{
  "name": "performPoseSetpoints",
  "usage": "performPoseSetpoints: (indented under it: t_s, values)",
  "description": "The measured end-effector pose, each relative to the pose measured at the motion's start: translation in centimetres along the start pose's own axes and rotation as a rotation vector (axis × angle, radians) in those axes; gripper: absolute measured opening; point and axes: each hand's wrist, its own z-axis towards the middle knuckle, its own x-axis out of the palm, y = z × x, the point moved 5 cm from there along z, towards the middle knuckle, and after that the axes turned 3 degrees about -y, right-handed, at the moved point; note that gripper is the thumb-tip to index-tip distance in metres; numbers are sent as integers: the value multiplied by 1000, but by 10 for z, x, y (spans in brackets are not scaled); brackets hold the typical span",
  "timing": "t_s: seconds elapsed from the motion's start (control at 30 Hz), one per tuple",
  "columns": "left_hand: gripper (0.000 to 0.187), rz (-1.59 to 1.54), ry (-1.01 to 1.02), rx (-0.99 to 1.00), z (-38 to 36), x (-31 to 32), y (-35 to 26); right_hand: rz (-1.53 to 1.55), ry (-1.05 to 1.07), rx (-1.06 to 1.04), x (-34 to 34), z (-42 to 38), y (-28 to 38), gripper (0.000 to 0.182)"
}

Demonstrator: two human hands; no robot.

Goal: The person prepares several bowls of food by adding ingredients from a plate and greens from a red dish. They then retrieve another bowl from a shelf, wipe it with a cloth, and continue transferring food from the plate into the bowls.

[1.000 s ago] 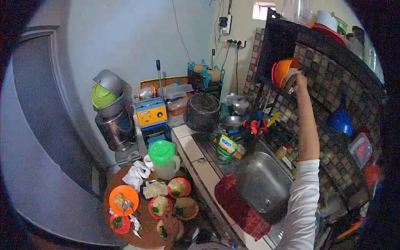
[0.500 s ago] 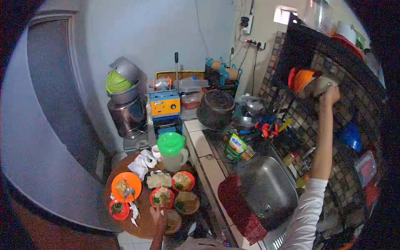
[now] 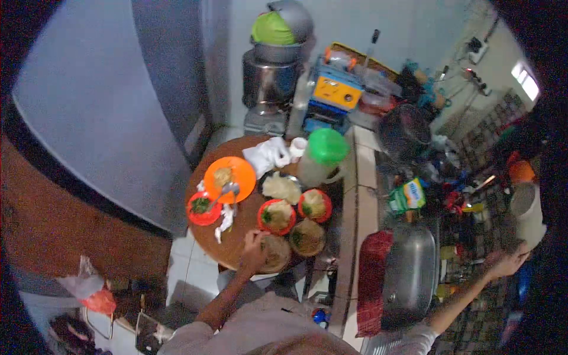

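Observation:
On the round table, my left hand (image 3: 254, 249) has its fingers curled at the left rim of a brown bowl (image 3: 276, 254) with pale food in it. At the far right, my right hand (image 3: 507, 263) grips the lower end of a whitish stack of bowls (image 3: 531, 222), tilted and blurred by motion. Just beyond the left hand are a red bowl (image 3: 278, 218) of noodles and greens and another brown bowl (image 3: 307, 238). A second red bowl (image 3: 315, 205) and a plate of pale wrappers or noodles (image 3: 281, 188) lie behind them.
An orange plate (image 3: 236, 174) with spoon and a small red bowl of greens (image 3: 201, 208) sit at the table's left. A green-lidded pitcher (image 3: 325, 154) stands at the back. Right of the table are a counter, a sink (image 3: 408, 278) and a red cloth (image 3: 374, 278).
The view has swung left and down. My right hand has come away from the wall rack with the whitish bowls and moved lower. My left hand stays beside the same brown bowl.

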Motion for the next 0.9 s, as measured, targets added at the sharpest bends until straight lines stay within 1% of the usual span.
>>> performPoseSetpoints:
  t_s: [0.03, 0.07, 0.1, 0.13, 0.2, 0.23, 0.27, 0.3, 0.33, 0.37, 0.4, 0.43, 0.47, 0.53, 0.57, 0.6, 0.63, 0.67, 0.7, 0.77, 0.8, 0.83, 0.87, 0.9]
  values:
    - [22, 13, 0, -23, -6, -5, 9, -9, 117, -312, -1, -11, -3, 48]
    - [21, -26, 75, -28, -9, -6, 19, -3, 136, -311, 3, -28, -16, 48]
    - [20, -68, 149, -26, -8, -9, 27, 113, 316, -65, 3, -51, 10, 46]
    - [20, -60, 154, -34, -6, -19, 32, 221, 493, 185, 2, -80, 36, 45]
    - [24, -213, 372, -234, 0, -28, 47, 475, 600, 89, -9, -150, 98, 41]
    - [24, -208, 370, -241, 3, -37, 55, 437, 854, 213, -8, -186, 122, 36]
    - [35, -425, 448, -383, 4, -40, 66, 604, 733, 137, -14, -227, 141, 31]
    - [46, -646, 522, -526, 4, -44, 76, 723, 1248, 347, -14, -268, 148, 31]
    - [46, -644, 517, -533, 12, -56, 81, 592, 1442, 66, -25, -307, 190, 36]
    - [55, -841, 578, -746, 12, -68, 81, 602, 1670, 286, -36, -347, 210, 26]
    - [64, -1038, 634, -958, 13, -82, 77, 761, 1652, -247, -60, -364, 281, 19]
    - [69, -1288, 714, -984, 25, -113, 72, 898, 1557, -781, -88, -388, 350, 20]
    - [69, -1288, 710, -989, 26, -128, 70, 1024, 1775, -656, -97, -439, 347, 30]
    - [68, -1353, 474, -1049, 33, -157, 80, 956, 1951, -991, -126, -483, 390, 32]
    - [61, -1211, 446, -1019, 21, -163, 108, 964, 1953, -993, -134, -505, 398, 32]
    - [61, -1210, 438, -1022, 9, -167, 136, 1215, 1770, -907, -148, -521, 404, 32]
    - [57, -1196, 404, -1114, -7, -170, 167, 1443, 1570, -810, -157, -529, 410, 31]
    - [52, -1180, 372, -1211, -22, -176, 187, 1449, 1579, -807, -162, -539, 417, 31]
    - [52, -1177, 367, -1222, -32, -186, 192, 1415, 1585, -840, -167, -548, 424, 28]
    - [48, -872, 92, -1295, -47, -213, 214, 1384, 1594, -867, -168, -572, 430, 24]
    - [48, -871, 92, -1302, -56, -219, 223, 1306, 1673, -632, -156, -589, 427, 20]
    - [50, -820, -63, -1233, -64, -231, 234, 1217, 1738, -400, -144, -604, 420, 17]
    - [51, -767, -218, -1161, -71, -243, 245, 1219, 1748, -404, -140, -618, 414, 17]
    - [51, -771, -228, -1170, -74, -251, 248, 1001, 1852, -315, -127, -635, 402, 16]
